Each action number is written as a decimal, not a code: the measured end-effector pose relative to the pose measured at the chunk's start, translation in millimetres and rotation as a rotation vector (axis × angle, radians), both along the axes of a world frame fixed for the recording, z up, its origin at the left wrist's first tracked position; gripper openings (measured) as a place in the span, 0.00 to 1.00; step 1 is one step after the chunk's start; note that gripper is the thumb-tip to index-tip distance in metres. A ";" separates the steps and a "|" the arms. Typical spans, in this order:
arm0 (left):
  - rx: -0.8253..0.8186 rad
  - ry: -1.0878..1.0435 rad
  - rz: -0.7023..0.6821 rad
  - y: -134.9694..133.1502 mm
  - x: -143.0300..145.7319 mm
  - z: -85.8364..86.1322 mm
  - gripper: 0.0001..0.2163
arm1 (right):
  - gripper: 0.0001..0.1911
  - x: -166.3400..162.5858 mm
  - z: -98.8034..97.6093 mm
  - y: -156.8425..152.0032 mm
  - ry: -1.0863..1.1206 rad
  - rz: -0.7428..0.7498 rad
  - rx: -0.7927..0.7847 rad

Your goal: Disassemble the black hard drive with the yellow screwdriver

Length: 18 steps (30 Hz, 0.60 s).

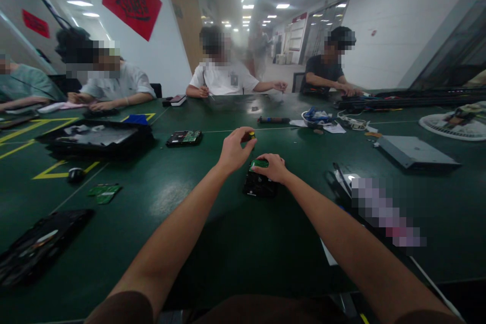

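Note:
A black hard drive (258, 185) with a green circuit board on top lies on the dark green table (235, 243) in front of me. My right hand (272, 167) rests on its far end, fingers curled down onto the green board. My left hand (235, 149) hovers just above and to the left of the drive, closed around a small screwdriver (249, 136) with a black and yellow handle.
Another hard drive (184, 137) lies further left, loose green boards (104, 193) at the near left. Black trays (94, 137) sit at the left, a grey flat case (415, 152) at the right. Several people sit along the far side.

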State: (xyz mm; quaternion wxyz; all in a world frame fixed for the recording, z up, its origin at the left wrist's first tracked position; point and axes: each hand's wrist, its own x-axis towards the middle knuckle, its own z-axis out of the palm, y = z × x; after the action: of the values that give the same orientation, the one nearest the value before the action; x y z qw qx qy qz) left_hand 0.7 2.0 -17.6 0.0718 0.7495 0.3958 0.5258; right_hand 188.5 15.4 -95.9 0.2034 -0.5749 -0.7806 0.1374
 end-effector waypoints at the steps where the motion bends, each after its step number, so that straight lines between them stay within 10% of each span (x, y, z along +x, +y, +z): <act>1: -0.003 0.002 0.002 0.4 -0.6 0.3 0.14 | 0.29 -0.1 -0.1 0.0 0.000 -0.001 0.000; 18: 0.053 0.166 0.023 -2.7 -6.8 10.6 0.18 | 0.30 -0.3 1.5 -0.8 -0.015 -0.002 -0.007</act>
State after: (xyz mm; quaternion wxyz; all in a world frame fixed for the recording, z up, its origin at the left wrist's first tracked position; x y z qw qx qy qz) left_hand -6.1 -0.7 -7.0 0.0131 0.7875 0.3948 0.4730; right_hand 188.3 14.6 -94.4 0.1953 -0.5774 -0.7811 0.1355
